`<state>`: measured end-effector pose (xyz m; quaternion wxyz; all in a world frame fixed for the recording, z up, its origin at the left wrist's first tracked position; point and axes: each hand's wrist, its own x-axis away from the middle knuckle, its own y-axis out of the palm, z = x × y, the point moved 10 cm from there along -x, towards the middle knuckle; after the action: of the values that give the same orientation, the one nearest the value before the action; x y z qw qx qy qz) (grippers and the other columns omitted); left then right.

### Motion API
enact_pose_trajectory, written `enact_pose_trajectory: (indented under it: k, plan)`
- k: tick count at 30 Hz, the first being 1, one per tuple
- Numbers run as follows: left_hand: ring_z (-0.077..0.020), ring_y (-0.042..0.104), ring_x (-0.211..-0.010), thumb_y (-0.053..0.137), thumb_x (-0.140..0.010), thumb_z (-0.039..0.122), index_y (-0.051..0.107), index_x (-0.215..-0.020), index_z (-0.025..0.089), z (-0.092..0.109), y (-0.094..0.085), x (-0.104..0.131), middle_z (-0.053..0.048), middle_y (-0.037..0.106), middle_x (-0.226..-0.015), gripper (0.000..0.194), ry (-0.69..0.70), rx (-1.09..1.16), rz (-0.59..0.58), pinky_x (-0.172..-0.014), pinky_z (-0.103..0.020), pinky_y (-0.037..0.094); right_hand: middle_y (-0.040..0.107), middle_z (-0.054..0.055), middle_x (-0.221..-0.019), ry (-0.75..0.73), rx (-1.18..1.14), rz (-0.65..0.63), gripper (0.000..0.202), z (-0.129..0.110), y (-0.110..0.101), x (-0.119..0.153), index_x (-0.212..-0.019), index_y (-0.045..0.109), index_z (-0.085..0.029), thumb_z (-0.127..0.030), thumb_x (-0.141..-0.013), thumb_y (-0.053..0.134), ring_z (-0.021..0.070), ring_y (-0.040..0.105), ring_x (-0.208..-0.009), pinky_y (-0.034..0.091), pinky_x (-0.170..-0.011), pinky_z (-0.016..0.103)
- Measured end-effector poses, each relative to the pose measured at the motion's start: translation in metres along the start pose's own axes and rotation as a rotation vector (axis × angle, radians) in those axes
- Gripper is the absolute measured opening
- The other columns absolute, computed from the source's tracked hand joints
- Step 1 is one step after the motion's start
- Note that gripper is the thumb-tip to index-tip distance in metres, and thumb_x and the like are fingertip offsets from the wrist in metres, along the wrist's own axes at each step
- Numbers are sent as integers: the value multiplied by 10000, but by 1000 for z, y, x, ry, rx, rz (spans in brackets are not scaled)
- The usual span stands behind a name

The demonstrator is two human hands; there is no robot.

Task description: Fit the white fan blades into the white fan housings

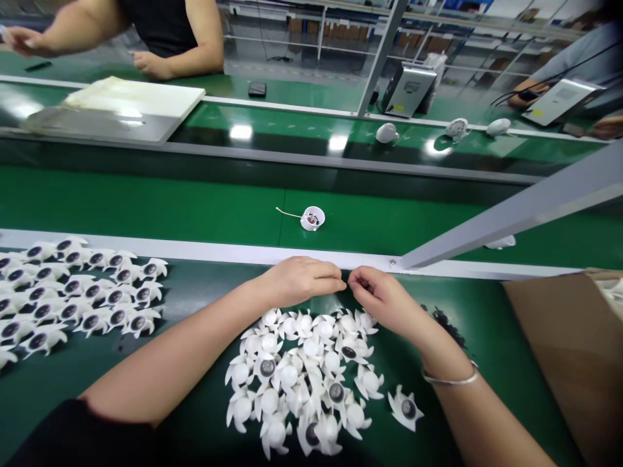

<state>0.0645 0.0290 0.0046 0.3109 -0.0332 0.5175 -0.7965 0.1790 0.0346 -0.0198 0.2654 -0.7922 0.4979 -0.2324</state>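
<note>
My left hand (306, 280) reaches in above the far edge of a pile of white fan blades (292, 376), its fingers pressed together and pointing right. Almost touching its fingertips, my right hand (382, 297) is closed in a pinch. Whatever lies between the fingers is too small or hidden to make out. Most fan blades in the pile show their domed hubs; a few show dark round centres. One single fan blade (405, 408) lies apart to the right, dark centre up. Small black parts (445, 325) are scattered beyond my right wrist.
Rows of fan blades (73, 285) cover the left of the table. A cardboard box (559, 350) stands at right. A white round housing with a wire (312, 218) sits on the green belt (233, 207). A slanted metal post (511, 207) rises at right; people sit opposite.
</note>
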Motion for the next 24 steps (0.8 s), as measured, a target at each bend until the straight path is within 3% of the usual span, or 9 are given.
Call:
enact_pose_trajectory:
  k: [2,5,7,9,12,18,21,24]
  plan:
    - [-173,675,-1000,452,-1016,328,669,-1159,302,-4,4,0,10,700,-1184,262,-66,49,-21,-852,-290,517,549,-24,-677,-27,-11,18,122,-4,2,-8,-787,545,-202,-212,-888,478,130,479,-603,363,-564,253]
    - [-181,650,-1018,487,-985,264,676,-1078,243,5,0,-1,-26,711,-1110,212,64,132,46,-913,-315,487,555,-22,-684,-45,-18,16,122,-7,6,-14,-781,546,-202,-215,-887,488,132,489,-619,372,-583,255]
    - [-199,626,-1054,609,-914,298,658,-1056,202,2,-6,0,-61,699,-1088,179,98,199,121,-968,-338,466,555,-20,-686,-46,-23,16,121,-6,8,-15,-782,547,-201,-220,-889,493,132,488,-619,370,-578,255]
    - [-216,607,-1065,750,-797,376,621,-1103,189,-14,-9,0,-78,676,-1110,381,0,267,163,-966,-352,467,556,-15,-693,-51,-27,26,116,-6,7,-15,-794,555,-201,-220,-892,495,134,492,-622,370,-571,254]
    - [-222,594,-1083,795,-740,354,578,-1202,213,-30,-3,0,-64,668,-1158,529,-123,325,112,-944,-354,465,552,-9,-699,-77,-14,22,114,-9,7,-12,-809,580,-201,-214,-891,502,136,500,-626,373,-563,253]
    - [-272,540,-1212,794,-726,400,608,-1238,267,-22,5,0,-41,669,-1241,561,-126,285,2,-1013,-404,374,575,6,-740,-172,106,2,105,-23,4,5,-804,605,-204,-178,-872,529,145,530,-671,409,-620,269]
    - [-261,526,-1230,792,-747,440,620,-1235,278,-16,8,-2,-25,670,-1263,543,-88,288,-31,-1023,-397,347,585,10,-765,-197,158,-37,122,-24,11,13,-826,615,-204,-150,-882,520,147,539,-682,418,-635,275]
    - [-239,546,-1199,761,-804,420,660,-1161,282,-14,13,-5,0,702,-1206,396,-64,287,-57,-1022,-397,329,606,29,-808,-233,229,20,111,-26,14,17,-853,607,-197,-140,-892,520,165,562,-721,437,-654,288]
